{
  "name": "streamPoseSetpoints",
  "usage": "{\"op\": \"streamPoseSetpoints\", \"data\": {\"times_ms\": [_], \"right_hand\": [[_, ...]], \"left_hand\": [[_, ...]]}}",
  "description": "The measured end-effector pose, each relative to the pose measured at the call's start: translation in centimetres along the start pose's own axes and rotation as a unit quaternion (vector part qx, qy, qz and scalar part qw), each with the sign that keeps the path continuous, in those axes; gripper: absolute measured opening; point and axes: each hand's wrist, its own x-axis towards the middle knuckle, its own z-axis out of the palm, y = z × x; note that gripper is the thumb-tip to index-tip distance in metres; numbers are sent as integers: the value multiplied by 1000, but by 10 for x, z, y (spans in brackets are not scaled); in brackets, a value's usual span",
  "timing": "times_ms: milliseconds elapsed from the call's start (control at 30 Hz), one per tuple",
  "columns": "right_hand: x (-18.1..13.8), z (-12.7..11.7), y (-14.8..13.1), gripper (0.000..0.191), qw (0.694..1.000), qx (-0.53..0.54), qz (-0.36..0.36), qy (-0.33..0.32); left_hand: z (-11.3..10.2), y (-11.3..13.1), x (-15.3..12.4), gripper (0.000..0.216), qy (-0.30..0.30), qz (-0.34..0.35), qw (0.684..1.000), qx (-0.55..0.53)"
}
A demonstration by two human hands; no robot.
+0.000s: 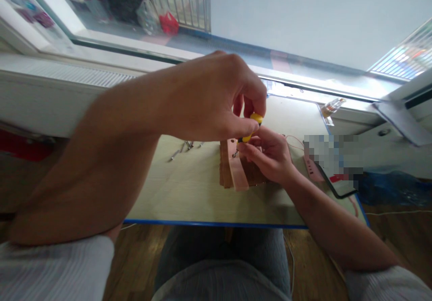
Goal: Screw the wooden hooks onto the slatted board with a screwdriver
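Observation:
A yellow and black screwdriver (pixel 247 137) stands tilted, its handle between both my hands. My left hand (pixel 219 98) reaches over from above, thumb and fingers closed on the top of the handle. Lower down, my right hand (pixel 270 152) pinches around the bottom of the handle. The metal tip points down at a pale pinkish strip (pixel 240 175) with a dark hole near its far end. That strip lies across a brown flat piece (pixel 254 172), partly hidden by my right hand. Whether the tip sits in a screw is too small to tell.
Several metal screws or bolts (pixel 174 155) lie on the table (pixel 175 197), left of the brown piece. A pink power strip (pixel 312 169) and a tablet-like device (pixel 337 188) are at the right. A clear bottle (pixel 332 106) stands by the window. Blue edging runs along the table's front.

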Motion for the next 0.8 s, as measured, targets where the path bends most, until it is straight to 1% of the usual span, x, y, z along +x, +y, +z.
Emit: {"op": "streamPoseSetpoints", "data": {"times_ms": [67, 200, 400, 533, 667, 800], "right_hand": [[-1, 0, 1, 27, 1000, 0, 2, 1], [-1, 1, 3, 30, 1000, -16, -2, 8], [0, 2, 5, 33, 999, -38, -12, 37], [1, 2, 5, 39, 996, -66, -19, 57], [2, 4, 2, 39, 994, -78, -36, 67], [2, 6, 2, 40, 996, -64, -34, 60]], "left_hand": [[1, 0, 0, 24, 7, 11, 1000, -2], [1, -2, 1, 27, 1, 9, 1000, -11], [-2, 0, 1, 34, -6, -34, 999, -3], [0, 0, 2, 35, -5, -40, 999, -3], [6, -4, 4, 36, 15, -13, 1000, -16], [7, -3, 3, 20, 44, 24, 999, -9]]}}
